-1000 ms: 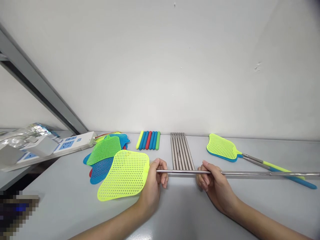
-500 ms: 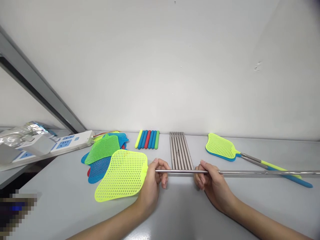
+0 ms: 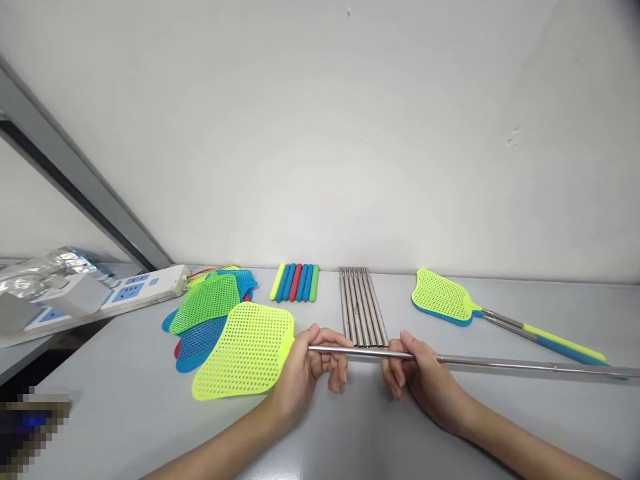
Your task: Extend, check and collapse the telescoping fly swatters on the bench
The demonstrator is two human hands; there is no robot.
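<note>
Between thumb and fingers, my left hand (image 3: 300,377) pinches the neck of a yellow fly swatter head (image 3: 245,350), where a thin steel telescopic rod (image 3: 493,362) meets it. My right hand (image 3: 423,373) is closed around the same rod farther right. The rod is extended and runs nearly level past the right edge of the view, so its far end is out of sight. Just behind my hands, several short steel rods (image 3: 364,308) lie side by side. The joint between head and rod is hidden by my left fingers.
Loose mesh swatter heads (image 3: 206,303) overlap at left. Coloured handle grips (image 3: 296,283) lie in a row near the wall. Two swatters with handles, the upper one yellow (image 3: 443,293), rest at right. A white power strip (image 3: 163,287) with plugs and cables occupies the far left.
The rod has tilted slightly, its right part now lower, and both hands sit a little lower. My left fingers have shifted along the rod to the right.
</note>
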